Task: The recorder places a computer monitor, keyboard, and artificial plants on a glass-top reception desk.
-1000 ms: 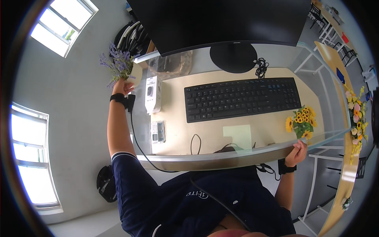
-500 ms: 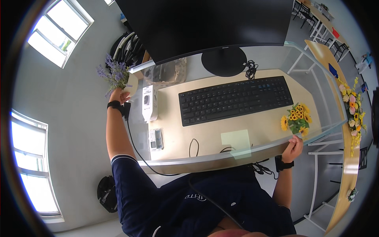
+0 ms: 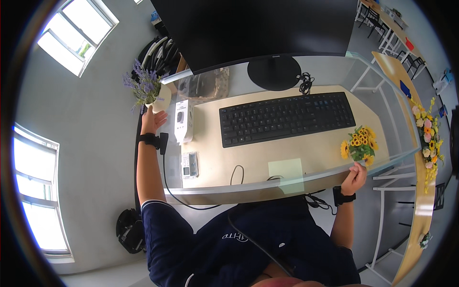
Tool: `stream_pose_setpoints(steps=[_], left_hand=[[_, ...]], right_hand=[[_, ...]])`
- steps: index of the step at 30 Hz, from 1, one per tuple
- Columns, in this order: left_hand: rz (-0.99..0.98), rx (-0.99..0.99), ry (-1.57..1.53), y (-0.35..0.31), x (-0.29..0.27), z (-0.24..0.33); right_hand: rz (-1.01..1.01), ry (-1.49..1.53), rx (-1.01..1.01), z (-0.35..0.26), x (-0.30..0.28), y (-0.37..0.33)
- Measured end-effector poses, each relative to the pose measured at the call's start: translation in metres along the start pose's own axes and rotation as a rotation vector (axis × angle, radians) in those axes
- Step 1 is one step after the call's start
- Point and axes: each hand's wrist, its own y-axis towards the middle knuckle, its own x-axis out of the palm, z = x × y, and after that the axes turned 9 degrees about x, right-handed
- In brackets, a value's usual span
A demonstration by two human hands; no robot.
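At the desk's left end stands a cream pot (image 3: 162,99) holding purple lavender sprigs (image 3: 145,86). Just below the pot is my left hand (image 3: 154,121), open, with thumb and fingers apart and nothing in it. By the front right edge, my right hand (image 3: 354,179) is closed in a pinch at the base of a small bunch of yellow artificial sunflowers (image 3: 361,143). Its fingers hide the stem end. A white box (image 3: 183,121) stands to the right of my left hand, with a small grey packaged item (image 3: 190,165) nearer me.
A black keyboard (image 3: 287,118) lies mid-desk, before a large monitor (image 3: 258,31) on a round base. A pale green sheet (image 3: 287,174) lies near the front edge (image 3: 229,195). A cable (image 3: 177,198) runs from my left wrist. Bundled cable (image 3: 306,83) sits by the monitor base.
My left hand has let go of the pot and opened, shifting slightly right and nearer me. My right hand and the sunflowers have hardly moved. The whole view has shifted a little.
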Motion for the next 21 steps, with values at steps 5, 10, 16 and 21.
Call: stream_pose_setpoints(steps=[5, 10, 16, 21], left_hand=[[-0.203, 0.06, 0.275, -0.107, 0.043, 0.022], [-0.739, 0.38, 0.388, -0.203, 0.087, 0.031], [-1.121, 0.733, 0.603, -0.283, 0.133, 0.038], [-1.176, 0.642, 0.544, -0.325, 0.161, 0.021]], right_hand=[[0.005, -0.019, -0.02, -0.002, 0.001, 0.002], [0.01, 0.0, 0.031, 0.003, 0.001, 0.0], [-0.009, 0.0, -0.025, 0.003, -0.004, 0.004], [-0.103, -0.012, -0.062, 0.001, -0.009, 0.01]])
